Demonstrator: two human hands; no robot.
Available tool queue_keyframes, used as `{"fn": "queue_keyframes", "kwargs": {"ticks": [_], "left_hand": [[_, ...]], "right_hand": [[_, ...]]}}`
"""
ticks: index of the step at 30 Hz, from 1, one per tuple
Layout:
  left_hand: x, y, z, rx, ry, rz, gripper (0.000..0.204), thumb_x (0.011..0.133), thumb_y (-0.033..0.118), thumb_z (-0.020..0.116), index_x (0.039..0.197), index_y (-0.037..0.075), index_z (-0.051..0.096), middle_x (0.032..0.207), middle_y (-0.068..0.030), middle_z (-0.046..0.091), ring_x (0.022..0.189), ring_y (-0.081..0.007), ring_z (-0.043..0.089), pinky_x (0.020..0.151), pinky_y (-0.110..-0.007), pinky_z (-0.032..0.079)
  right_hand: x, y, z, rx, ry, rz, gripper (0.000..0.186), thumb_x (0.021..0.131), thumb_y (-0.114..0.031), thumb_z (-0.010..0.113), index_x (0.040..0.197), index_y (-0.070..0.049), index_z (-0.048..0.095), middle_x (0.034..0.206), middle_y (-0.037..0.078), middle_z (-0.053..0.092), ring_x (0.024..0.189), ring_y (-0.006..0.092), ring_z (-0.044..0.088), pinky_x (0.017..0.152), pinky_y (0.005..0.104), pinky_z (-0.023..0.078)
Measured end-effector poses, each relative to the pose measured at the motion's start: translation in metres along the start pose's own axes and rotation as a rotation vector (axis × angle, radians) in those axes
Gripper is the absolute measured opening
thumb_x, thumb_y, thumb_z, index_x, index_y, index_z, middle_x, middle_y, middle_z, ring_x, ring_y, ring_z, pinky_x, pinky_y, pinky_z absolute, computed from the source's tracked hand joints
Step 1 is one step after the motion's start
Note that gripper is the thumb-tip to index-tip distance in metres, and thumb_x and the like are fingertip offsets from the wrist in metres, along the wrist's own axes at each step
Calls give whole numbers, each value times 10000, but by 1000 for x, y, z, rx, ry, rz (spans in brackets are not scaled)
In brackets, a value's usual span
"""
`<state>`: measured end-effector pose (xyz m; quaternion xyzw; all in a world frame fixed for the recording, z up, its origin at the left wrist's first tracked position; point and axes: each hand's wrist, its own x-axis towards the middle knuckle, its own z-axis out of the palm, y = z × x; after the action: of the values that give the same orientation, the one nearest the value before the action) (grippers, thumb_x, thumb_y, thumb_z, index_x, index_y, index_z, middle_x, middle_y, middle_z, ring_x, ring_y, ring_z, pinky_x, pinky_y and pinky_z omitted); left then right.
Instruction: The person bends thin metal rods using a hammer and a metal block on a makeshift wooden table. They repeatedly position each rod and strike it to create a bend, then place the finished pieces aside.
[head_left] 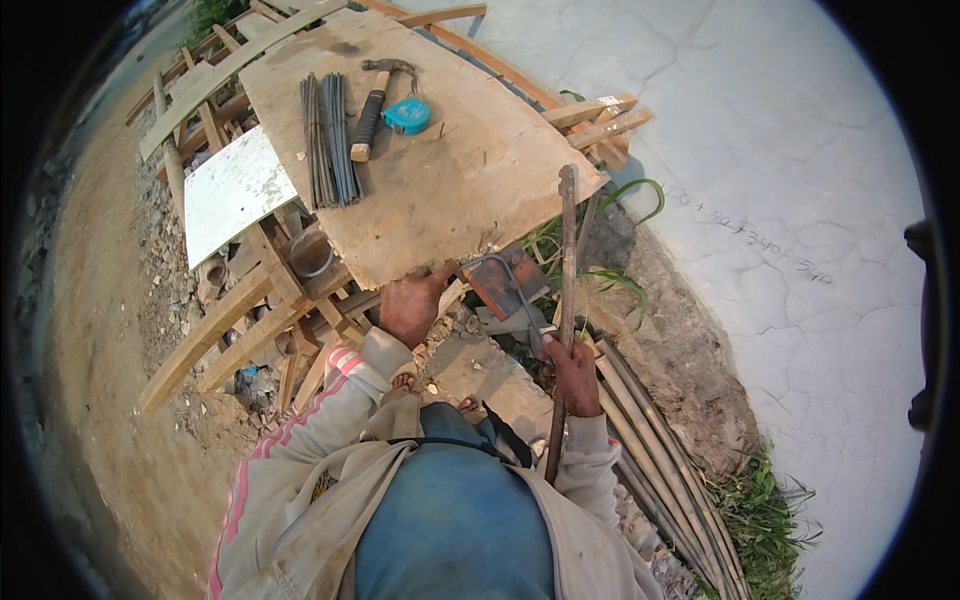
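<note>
My right hand (575, 378) is closed around one end of a thin bent metal rod (520, 292). The rod curves up and leftward, its far end reaching the fingertips of my left hand (408, 308). That hand is curled at the near edge of a worn plywood board (460, 180); whatever its fingers grip is hidden. A long brown stick (568, 255) passes right by my right hand, and I cannot tell whether the fingers also hold it. On the board lie two bundles of thin rods (330, 140), a claw hammer (370, 120) and a blue tape measure (407, 116).
Timber pieces (240, 330) and a white panel (240, 195) lie at the left. A reddish block (505, 285) sits below the board's near edge. Long poles (660, 450) lean at the lower right, beside grass (765, 525) and a cracked pale slab (800, 330).
</note>
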<state>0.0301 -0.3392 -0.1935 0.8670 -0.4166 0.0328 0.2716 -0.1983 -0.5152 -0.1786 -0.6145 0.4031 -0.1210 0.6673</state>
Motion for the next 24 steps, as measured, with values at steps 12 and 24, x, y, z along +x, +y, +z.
{"fn": "queue_keyframes", "kwargs": {"ticks": [12,24], "left_hand": [[-1,3,-4,-82,-33,-58,427,870,67,605,1274,198,648,1065,-121,696,843,-355,684,700,-465,559],[-3,1,-4,-48,21,-10,409,873,80,637,1260,205,667,977,-102,678,802,-353,667,664,-452,546]], "right_hand": [[-76,16,-111,-626,271,-304,216,955,-182,646,1016,21,601,690,94,521,647,179,490,619,329,434],[-34,-12,-179,-1004,-83,-268,425,964,-410,629,822,-19,547,593,220,501,553,413,538,542,459,419]]}}
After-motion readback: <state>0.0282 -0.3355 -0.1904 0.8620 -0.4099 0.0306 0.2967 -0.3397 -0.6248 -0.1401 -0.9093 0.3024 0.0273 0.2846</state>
